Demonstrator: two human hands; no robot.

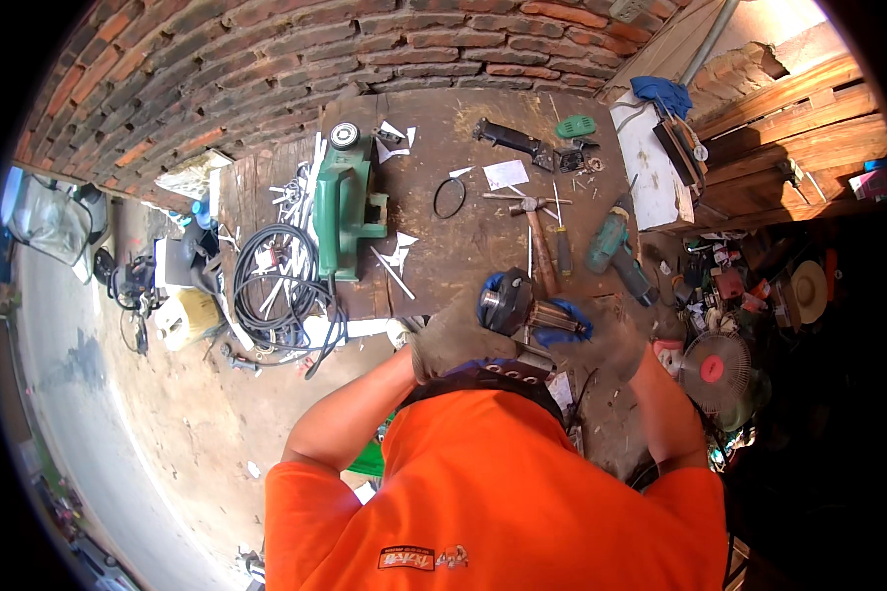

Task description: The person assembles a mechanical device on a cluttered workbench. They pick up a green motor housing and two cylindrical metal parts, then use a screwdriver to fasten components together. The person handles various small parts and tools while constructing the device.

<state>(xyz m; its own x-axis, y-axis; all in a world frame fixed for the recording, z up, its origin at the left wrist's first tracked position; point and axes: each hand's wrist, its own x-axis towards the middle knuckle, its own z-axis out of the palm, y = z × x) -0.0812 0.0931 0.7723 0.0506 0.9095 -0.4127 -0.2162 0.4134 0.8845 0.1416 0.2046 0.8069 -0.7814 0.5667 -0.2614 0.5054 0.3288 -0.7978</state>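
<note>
Close to my chest, at the table's near edge, both hands wear grey gloves with blue on the finger side. My left hand [458,340] is closed around a dark, rounded motor housing [508,303]. My right hand [606,340] is closed around a silver, ribbed cylindrical metal part [557,316], which lies against the housing. Whether the two parts are joined, I cannot tell. Just beyond them lie a wooden-handled hammer [539,241] and a screwdriver [563,248]. A teal power drill [616,241] rests beyond my right hand.
A green power tool body [343,222] stands at the table's left, beside a coiled black cable [281,281] and white strips. Farther back are a black tool housing [512,141], a black ring [449,197] and a white card [506,174]. A fan [715,369] stands at right, among clutter.
</note>
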